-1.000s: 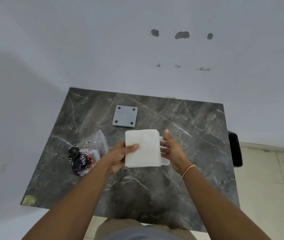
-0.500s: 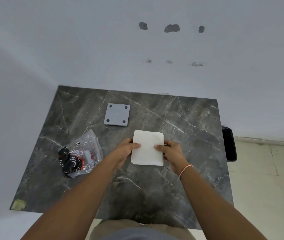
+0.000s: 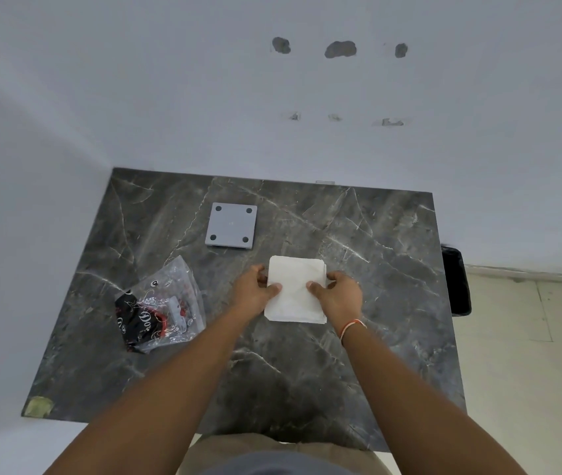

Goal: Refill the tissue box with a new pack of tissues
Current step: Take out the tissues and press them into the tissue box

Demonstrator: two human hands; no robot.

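Observation:
A white stack of tissues [image 3: 295, 289] lies near the middle of the dark marble table [image 3: 358, 354]. My left hand [image 3: 255, 291] grips its left edge with the thumb on top. My right hand [image 3: 339, 294] grips its right edge the same way. Whatever sits beneath the stack is hidden by the tissues and my hands. A grey square panel with four dark round feet [image 3: 231, 225] lies flat farther back on the table. An opened clear plastic wrapper with black and red print [image 3: 157, 311] lies to the left of my left hand.
The table stands in a corner of white walls [image 3: 169, 97]. A black bin [image 3: 456, 281] stands on the floor past the table's right edge. A yellowish patch [image 3: 37, 406] marks the table's near left corner.
The tissue stack has come down from my raised left hand to table level. My right hand has closed on its right edge, so both hands now hold it.

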